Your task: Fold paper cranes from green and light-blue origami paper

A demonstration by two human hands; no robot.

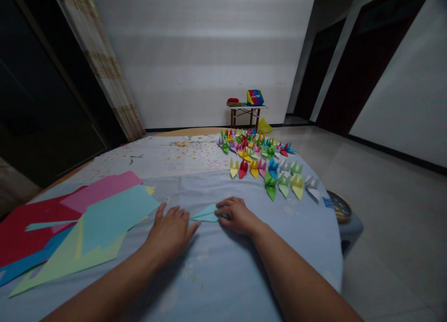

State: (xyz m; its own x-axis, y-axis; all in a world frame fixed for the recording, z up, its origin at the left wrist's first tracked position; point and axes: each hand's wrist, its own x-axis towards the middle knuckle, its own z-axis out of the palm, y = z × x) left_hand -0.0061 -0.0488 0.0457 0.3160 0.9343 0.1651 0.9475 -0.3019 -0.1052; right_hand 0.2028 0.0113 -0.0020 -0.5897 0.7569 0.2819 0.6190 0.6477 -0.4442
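Observation:
A light blue folded paper [206, 213], narrow and pointed at its left end, lies flat on the cloth between my hands. My right hand [237, 215] has its fingers curled over the paper's right end, thumb below and fingertips above, and hides that end. Beside the left point is my left hand [172, 226], its fingers apart and its thumb close to the tip; whether the thumb touches the paper I cannot tell. Sheets of coloured paper lie left of that hand, a light blue sheet [111, 215] on top.
Many folded paper cranes [270, 184] in mixed colours stand at the table's right and far side. Pink [108, 191], red [21, 229] and yellow-green sheets [101, 259] overlap at left. A stool [352, 229] stands beyond the right edge. Farther back, a small table [247, 107] carries a colourful box.

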